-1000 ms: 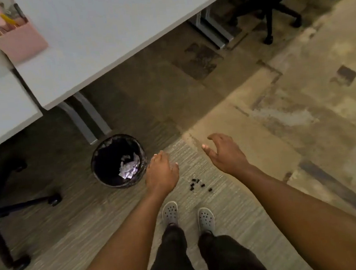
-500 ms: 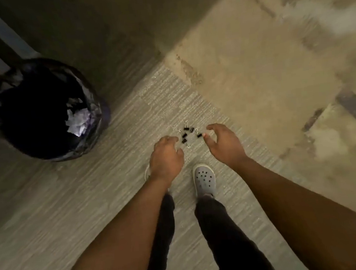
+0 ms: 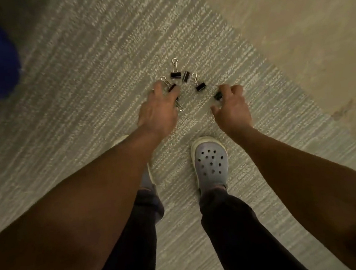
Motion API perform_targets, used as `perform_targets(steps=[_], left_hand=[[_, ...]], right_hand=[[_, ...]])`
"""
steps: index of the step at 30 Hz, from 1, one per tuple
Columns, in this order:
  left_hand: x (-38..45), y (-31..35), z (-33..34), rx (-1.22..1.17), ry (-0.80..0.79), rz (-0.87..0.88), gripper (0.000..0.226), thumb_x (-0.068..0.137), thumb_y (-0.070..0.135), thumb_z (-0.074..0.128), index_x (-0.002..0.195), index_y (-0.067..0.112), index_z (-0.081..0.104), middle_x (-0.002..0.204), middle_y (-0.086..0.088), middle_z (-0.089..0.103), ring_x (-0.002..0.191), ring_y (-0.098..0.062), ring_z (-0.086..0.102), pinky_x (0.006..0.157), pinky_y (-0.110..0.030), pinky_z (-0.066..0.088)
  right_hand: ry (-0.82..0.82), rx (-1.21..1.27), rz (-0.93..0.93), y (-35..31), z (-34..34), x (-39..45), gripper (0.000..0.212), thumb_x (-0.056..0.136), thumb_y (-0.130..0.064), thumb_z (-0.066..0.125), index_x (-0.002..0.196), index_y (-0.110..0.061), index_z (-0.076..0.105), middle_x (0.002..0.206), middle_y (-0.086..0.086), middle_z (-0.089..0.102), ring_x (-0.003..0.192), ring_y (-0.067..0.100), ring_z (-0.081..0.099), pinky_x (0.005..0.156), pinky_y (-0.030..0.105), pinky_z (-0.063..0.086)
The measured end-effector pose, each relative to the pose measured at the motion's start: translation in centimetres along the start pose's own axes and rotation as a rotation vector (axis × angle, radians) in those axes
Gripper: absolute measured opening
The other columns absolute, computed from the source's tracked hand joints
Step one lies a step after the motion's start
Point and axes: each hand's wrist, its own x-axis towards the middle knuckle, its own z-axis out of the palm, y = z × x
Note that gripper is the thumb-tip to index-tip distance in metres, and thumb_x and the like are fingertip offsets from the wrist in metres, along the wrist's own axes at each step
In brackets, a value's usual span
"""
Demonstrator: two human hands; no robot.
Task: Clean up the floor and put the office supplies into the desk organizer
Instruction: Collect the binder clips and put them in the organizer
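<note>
Several binder clips (image 3: 186,79) lie on carpet (image 3: 82,100) (uncontained); right hand (image 3: 231,110) pinches one, left hand (image 3: 157,115) spread over others.

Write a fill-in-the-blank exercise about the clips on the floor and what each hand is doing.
1. The scattered binder clips lie on the ____.
2. The right hand pinches a black clip between its ____.
3. The left hand reaches down over the clips with its fingers ____.
4. The grey clog has ____ across its top.

Missing words: carpet; fingertips; spread; holes
</note>
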Motion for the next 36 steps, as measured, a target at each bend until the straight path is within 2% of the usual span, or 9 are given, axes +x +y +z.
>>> perform_targets(steps=[8, 11, 14, 17, 19, 22, 29, 32, 36], left_hand=[[2.9, 0.3, 1.3, -0.053, 0.186, 0.038, 0.026, 0.09, 0.008, 0.063, 0.115, 0.014, 0.058, 0.134, -0.015, 0.039, 0.114, -0.027, 0.046, 0.087, -0.035, 0.054], [2.5, -0.4, 1.3, -0.109, 0.209, -0.005, 0.019, 0.088, 0.009, 0.064, 0.106, 0.011, 0.061, 0.128, -0.013, 0.042, 0.114, -0.025, 0.045, 0.091, -0.036, 0.052], [2.4, -1.2, 1.1, -0.137, 0.221, -0.069, 0.016, 0.088, 0.017, 0.066, 0.101, 0.01, 0.062, 0.123, -0.01, 0.046, 0.113, -0.023, 0.046, 0.095, -0.034, 0.049], [2.6, -1.3, 0.5, -0.167, 0.22, -0.106, 0.011, 0.088, 0.013, 0.063, 0.096, 0.011, 0.057, 0.11, -0.007, 0.049, 0.1, -0.021, 0.05, 0.078, -0.025, 0.045], [2.7, -1.2, 0.1, -0.256, 0.241, -0.165, 0.014, 0.087, 0.006, 0.06, 0.093, 0.014, 0.05, 0.1, -0.004, 0.048, 0.089, -0.017, 0.05, 0.061, -0.018, 0.036], [3.1, -1.3, -0.6, -0.522, 0.218, -0.293, 0.025, 0.085, 0.001, 0.057, 0.106, 0.013, 0.05, 0.097, -0.002, 0.052, 0.075, -0.008, 0.048, 0.05, -0.013, 0.031], [2.4, -0.2, 0.1, -0.776, 0.058, -0.417, 0.019, 0.089, 0.003, 0.045, 0.073, 0.012, 0.048, 0.066, 0.002, 0.044, 0.058, -0.011, 0.038, 0.051, -0.023, 0.03], [2.0, 0.9, 1.0, -0.563, 0.038, -0.378, 0.021, 0.088, 0.03, 0.06, 0.085, 0.014, 0.046, 0.07, 0.004, 0.046, 0.06, -0.011, 0.042, 0.052, -0.025, 0.032], [1.9, 2.4, 1.9, -0.218, 0.114, -0.352, 0.053, 0.085, 0.057, 0.062, 0.112, 0.015, 0.046, 0.077, 0.003, 0.054, 0.064, -0.015, 0.052, 0.053, -0.027, 0.033]], right_hand=[[0.138, 0.078, -0.07, 1.3, 2.0, 1.4, 0.013, 0.093, -0.016, 0.057, 0.104, -0.012, 0.053, 0.112, 0.004, 0.043, 0.087, 0.017, 0.053, 0.073, 0.024, 0.05], [0.154, 0.04, -0.049, 1.5, 1.9, 1.2, 0.015, 0.09, -0.017, 0.057, 0.104, -0.012, 0.054, 0.102, -0.001, 0.042, 0.082, 0.016, 0.051, 0.058, 0.02, 0.041], [0.188, 0.089, -0.015, 1.5, 1.5, 1.2, 0.022, 0.085, -0.023, 0.062, 0.105, -0.018, 0.055, 0.101, -0.003, 0.048, 0.082, 0.011, 0.051, 0.063, 0.019, 0.039], [0.189, 0.417, 0.074, 0.6, 1.0, 1.7, 0.018, 0.083, -0.016, 0.063, 0.101, -0.016, 0.058, 0.1, 0.002, 0.059, 0.071, 0.003, 0.053, 0.057, 0.008, 0.042], [0.132, 0.704, 0.187, 0.1, 0.8, 1.9, 0.004, 0.086, -0.013, 0.057, 0.089, -0.015, 0.057, 0.088, 0.004, 0.061, 0.068, 0.013, 0.056, 0.061, 0.023, 0.054], [0.045, 0.949, 0.352, -0.5, 0.7, 2.0, 0.015, 0.092, -0.008, 0.043, 0.08, -0.009, 0.051, 0.073, 0.006, 0.052, 0.066, 0.018, 0.046, 0.058, 0.032, 0.044], [0.039, 0.33, 0.044, -2.5, 1.5, 2.4, 0.015, 0.1, -0.025, 0.045, 0.101, -0.01, 0.048, 0.071, -0.006, 0.049, 0.057, 0.007, 0.047, 0.047, 0.02, 0.035], [0.023, 0.241, 0.019, -3.1, 1.5, 2.9, 0.042, 0.091, -0.037, 0.063, 0.12, -0.014, 0.043, 0.088, -0.005, 0.054, 0.074, 0.013, 0.058, 0.06, 0.025, 0.049], [-0.004, 0.155, 0.003, -3.0, 2.1, 3.6, 0.041, 0.089, -0.03, 0.067, 0.119, -0.017, 0.044, 0.1, 0.001, 0.062, 0.087, 0.016, 0.061, 0.073, 0.031, 0.054]])
